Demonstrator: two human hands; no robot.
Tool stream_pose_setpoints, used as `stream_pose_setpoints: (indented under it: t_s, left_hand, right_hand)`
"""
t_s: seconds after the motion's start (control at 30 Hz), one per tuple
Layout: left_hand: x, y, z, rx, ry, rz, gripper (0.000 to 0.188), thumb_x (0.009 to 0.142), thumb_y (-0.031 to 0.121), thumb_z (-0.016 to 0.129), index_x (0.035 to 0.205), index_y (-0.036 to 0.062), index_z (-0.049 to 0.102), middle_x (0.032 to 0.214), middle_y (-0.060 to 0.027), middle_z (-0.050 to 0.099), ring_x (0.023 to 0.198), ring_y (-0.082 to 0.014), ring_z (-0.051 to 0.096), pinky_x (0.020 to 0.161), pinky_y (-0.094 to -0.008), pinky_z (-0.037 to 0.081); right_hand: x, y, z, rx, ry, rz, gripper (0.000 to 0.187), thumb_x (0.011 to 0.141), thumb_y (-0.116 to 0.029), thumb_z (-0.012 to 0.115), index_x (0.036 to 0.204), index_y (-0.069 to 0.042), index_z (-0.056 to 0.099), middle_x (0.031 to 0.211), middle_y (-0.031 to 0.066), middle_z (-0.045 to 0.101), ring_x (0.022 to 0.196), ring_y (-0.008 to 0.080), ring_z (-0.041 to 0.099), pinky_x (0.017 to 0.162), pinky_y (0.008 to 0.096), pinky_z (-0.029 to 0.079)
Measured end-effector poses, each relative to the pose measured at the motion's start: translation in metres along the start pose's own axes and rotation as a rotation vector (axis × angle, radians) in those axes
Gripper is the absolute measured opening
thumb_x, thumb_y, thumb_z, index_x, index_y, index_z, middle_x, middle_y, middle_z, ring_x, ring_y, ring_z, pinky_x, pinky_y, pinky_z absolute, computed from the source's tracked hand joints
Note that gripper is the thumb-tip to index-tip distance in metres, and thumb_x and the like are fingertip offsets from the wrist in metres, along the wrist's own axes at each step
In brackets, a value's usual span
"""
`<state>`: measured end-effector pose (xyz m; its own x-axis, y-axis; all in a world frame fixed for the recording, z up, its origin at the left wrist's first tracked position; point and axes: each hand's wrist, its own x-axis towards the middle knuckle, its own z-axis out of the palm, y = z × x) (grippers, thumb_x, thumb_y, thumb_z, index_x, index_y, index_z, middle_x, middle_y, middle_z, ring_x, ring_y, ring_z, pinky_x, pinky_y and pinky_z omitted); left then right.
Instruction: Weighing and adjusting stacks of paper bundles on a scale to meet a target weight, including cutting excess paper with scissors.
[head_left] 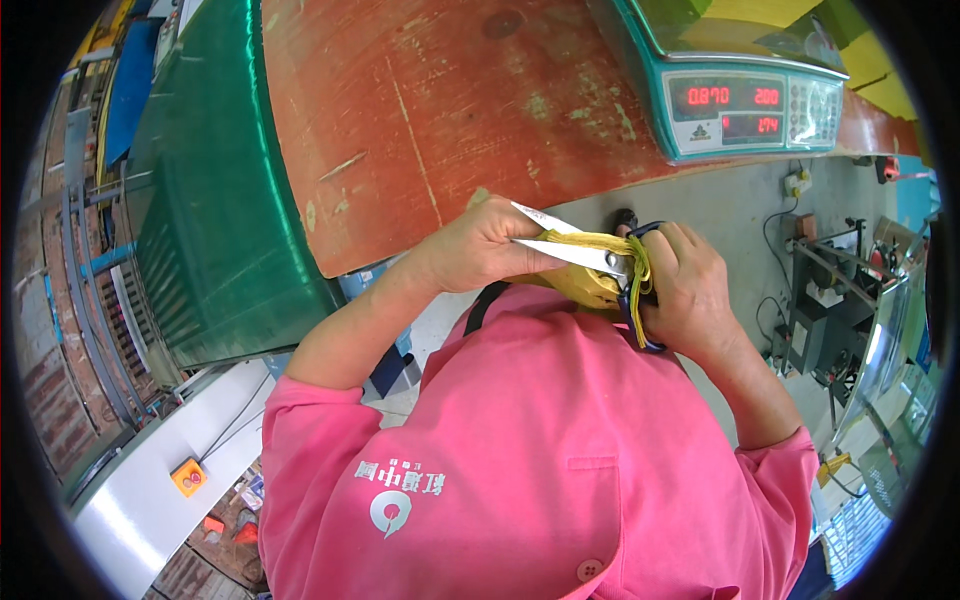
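Observation:
My right hand (690,285) is closed round the dark blue handles of a pair of scissors (575,252). The blades stand apart and point left, toward my other hand. Between them runs a gathered yellow strip (590,240), whose thin ends hang over the scissors' pivot and handles. My left hand (480,245) pinches the strip's left end, its fingertips close to the blades and partly hidden by them. Below the scissors hangs a wider piece of thin yellow material (585,286), in front of my pink shirt; I cannot tell whether strip and piece are one.
Ahead is a worn red-brown tabletop (450,110), with a teal weighing scale (745,110) lit by red digits at its right. A green curved surface (215,200) borders it on the left. An orange switch box (188,477) sits on a white panel. Metal equipment (825,310) stands far right.

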<state>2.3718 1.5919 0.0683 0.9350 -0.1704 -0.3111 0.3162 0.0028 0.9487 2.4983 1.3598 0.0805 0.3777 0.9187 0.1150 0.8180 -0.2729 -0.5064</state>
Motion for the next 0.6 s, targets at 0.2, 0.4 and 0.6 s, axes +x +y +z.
stream_pose_setpoints:
  t_s: [0.2,0.4,0.6]
  left_hand:
    - [-0.007,-0.005,0.007,-0.162,-0.002,-0.032,0.027,0.092,0.014,0.066,0.112,-0.0039,0.067,0.097,-0.006,0.07,0.089,-0.007,0.058,0.079,-0.0248,0.049]
    - [-0.024,-0.02,0.012,-0.168,0.018,-0.107,0.024,0.093,0.016,0.064,0.111,0.0005,0.069,0.097,-0.0066,0.071,0.089,-0.0089,0.061,0.08,-0.0255,0.049]
    - [-0.06,0.002,0.001,0.085,0.083,-0.039,0.022,0.089,0.008,0.063,0.109,0.0032,0.071,0.102,-0.0105,0.073,0.09,-0.0184,0.069,0.082,-0.0275,0.051]
  right_hand:
    - [-0.007,0.002,0.008,0.061,-0.039,0.005,0.028,0.061,-0.006,0.068,0.079,-0.004,0.048,0.073,0.0131,0.05,0.066,0.0326,0.055,0.055,0.0438,0.045]
    - [-0.014,0.004,0.026,0.075,-0.143,0.008,0.027,0.063,-0.005,0.069,0.08,-0.003,0.047,0.076,0.0158,0.054,0.071,0.0348,0.058,0.059,0.0452,0.047]
    - [-0.052,0.045,0.046,0.286,-0.327,0.3,0.031,0.071,-0.009,0.07,0.096,-0.002,0.054,0.087,0.0169,0.06,0.083,0.0376,0.059,0.072,0.0431,0.047]
